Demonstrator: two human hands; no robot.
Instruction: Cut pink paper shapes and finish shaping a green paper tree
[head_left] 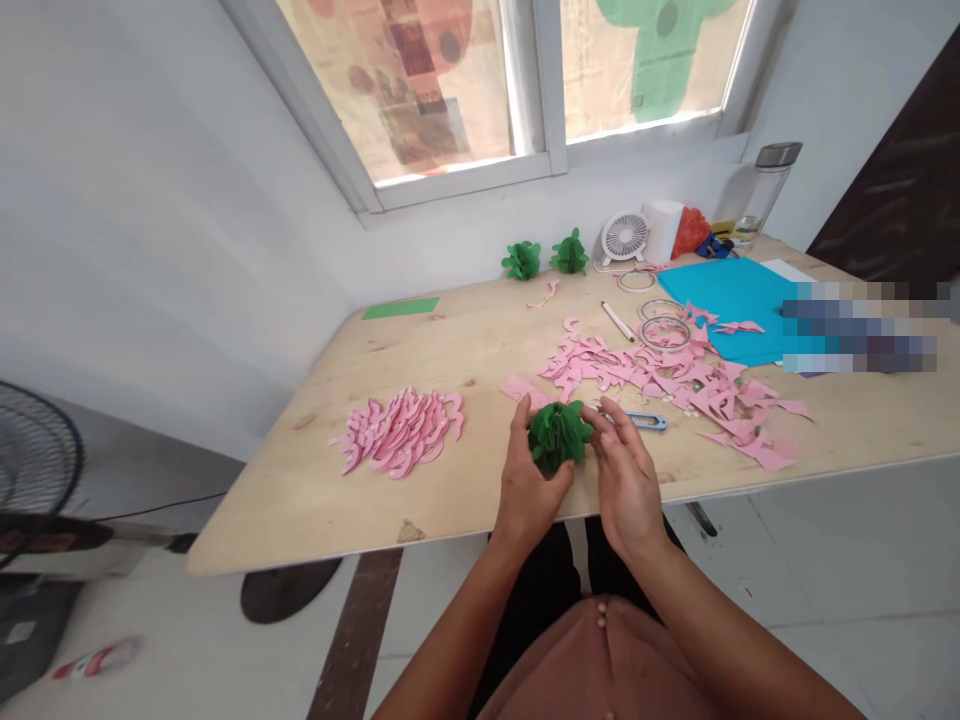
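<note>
A layered green paper ball point(559, 436) sits between my two hands, near the table's front edge. My left hand point(527, 478) grips its left side, thumb in front and fingers behind. Against its right side rests my right hand point(624, 470), fingers loosely extended and touching the paper petals. Just behind my right fingers lies a light-blue utility knife point(646, 421). Left of my hands is a heap of curved pink paper cutouts point(405, 430). Pink paper scraps point(600, 365) are strewn behind and to the right.
Two more green paper balls point(522, 260) stand by the wall, near a small white fan point(625, 237). Tape rings point(664, 332), a pen point(618, 321) and blue sheets point(742, 300) lie right of centre. A glass bottle point(765, 195) stands at the back right corner.
</note>
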